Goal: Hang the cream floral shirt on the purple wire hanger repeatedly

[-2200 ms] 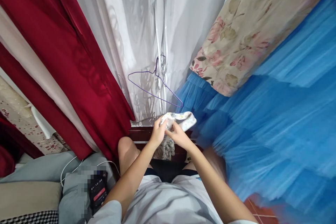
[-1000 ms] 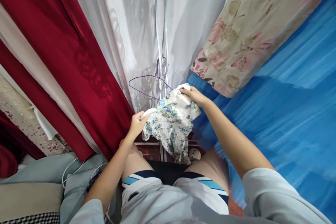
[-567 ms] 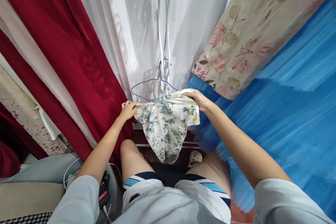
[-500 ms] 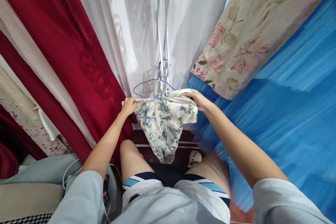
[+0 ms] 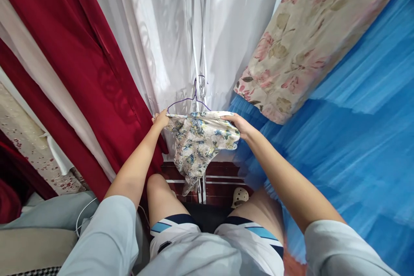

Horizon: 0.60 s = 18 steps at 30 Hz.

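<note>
A white garment with blue and yellow flowers (image 5: 200,142) hangs stretched between my two hands, its lower part bunched and tapering downward. My left hand (image 5: 161,119) is closed around its upper left corner. At the upper right, my right hand (image 5: 238,125) grips the edge, thumb lying along the top. Directly behind the cloth is a thin purple hanger (image 5: 184,101), its hook up by some white straps (image 5: 196,43). The hanger's lower part is hidden by the garment, so I cannot tell whether the two touch.
Long red drapes (image 5: 97,64) and white sheer fabric (image 5: 161,43) hang in front and left. A cream floral cloth (image 5: 274,60) and blue tulle (image 5: 355,146) fill the right. A beige clog (image 5: 239,196) rests on the dark red floor. Cushions (image 5: 39,241) lie at left.
My left hand has risen slightly, and my right hand has shifted slightly left. The garment's lower end has swung left and folded narrower, exposing white bars below it.
</note>
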Tool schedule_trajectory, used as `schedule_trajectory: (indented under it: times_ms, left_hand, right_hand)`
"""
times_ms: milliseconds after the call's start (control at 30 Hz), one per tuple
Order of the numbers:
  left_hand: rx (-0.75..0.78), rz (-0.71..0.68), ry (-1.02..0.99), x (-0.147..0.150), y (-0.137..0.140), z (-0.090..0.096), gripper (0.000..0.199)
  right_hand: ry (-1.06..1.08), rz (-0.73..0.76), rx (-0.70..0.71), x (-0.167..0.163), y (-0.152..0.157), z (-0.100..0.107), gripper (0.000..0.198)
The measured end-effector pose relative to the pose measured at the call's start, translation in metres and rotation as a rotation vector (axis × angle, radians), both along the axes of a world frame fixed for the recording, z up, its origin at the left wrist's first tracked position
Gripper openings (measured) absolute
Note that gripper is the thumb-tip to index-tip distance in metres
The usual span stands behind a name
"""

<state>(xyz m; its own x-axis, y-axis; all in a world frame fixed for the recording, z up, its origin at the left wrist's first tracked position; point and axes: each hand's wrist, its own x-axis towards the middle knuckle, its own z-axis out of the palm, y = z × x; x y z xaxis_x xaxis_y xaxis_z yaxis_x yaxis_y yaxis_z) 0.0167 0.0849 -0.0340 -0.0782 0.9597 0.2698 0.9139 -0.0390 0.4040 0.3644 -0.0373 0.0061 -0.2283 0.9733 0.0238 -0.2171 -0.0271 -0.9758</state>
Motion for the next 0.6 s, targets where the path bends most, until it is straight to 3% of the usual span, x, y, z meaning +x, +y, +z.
schedule_trajectory:
  times_ms: [133, 233, 333, 433, 533, 600]
  left_hand:
    - [-0.017, 0.004, -0.011, 0.004, 0.002, -0.004, 0.063]
    - [0.077, -0.015, -0.028, 0.008, 0.001, 0.003, 0.066]
    - [0.239, -0.142, -0.077, 0.008, -0.001, 0.015, 0.054]
    - [0.284, -0.281, -0.118, 0.005, -0.005, 0.028, 0.037]
    - [0.28, -0.343, -0.166, 0.001, -0.01, 0.037, 0.035]
    - [0.312, -0.36, -0.218, 0.0, -0.015, 0.041, 0.035]
  right_hand:
    - [0.018, 0.012, -0.048, -0.003, -0.001, 0.0, 0.025]
    - [-0.001, 0.008, -0.09, -0.003, -0.002, 0.002, 0.023]
    - [-0.047, -0.006, -0.078, 0.001, -0.003, 0.006, 0.021]
    - [-0.114, -0.001, -0.079, 0.007, -0.002, 0.009, 0.019]
    - [-0.166, -0.07, -0.051, 0.014, 0.001, 0.007, 0.023]
    - [-0.211, -0.217, 0.079, 0.017, 0.003, -0.001, 0.029]
